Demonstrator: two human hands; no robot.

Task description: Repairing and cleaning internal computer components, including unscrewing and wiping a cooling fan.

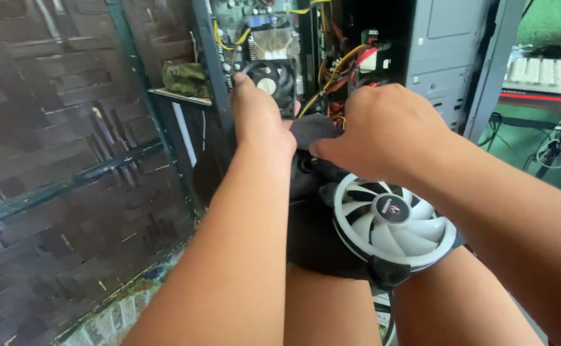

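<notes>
A round case fan (pixel 392 221) with white blades, a white ring and a black frame lies on my lap, tilted. My right hand (pixel 383 131) grips a black cloth (pixel 312 131) just above the fan. My left hand (pixel 258 118) is pressed against the same cloth from the left, fingers curled around it. Behind both hands stands an open computer case (pixel 332 45) with a small black fan (pixel 269 80), a heatsink and yellow and red cables.
A dark metal frame (pixel 213 70) stands left of the case, a brick wall (pixel 56 128) behind it. The grey case panel (pixel 447 51) rises at right. A white keyboard (pixel 536 74) rests on a red-edged desk at far right. My knees are below.
</notes>
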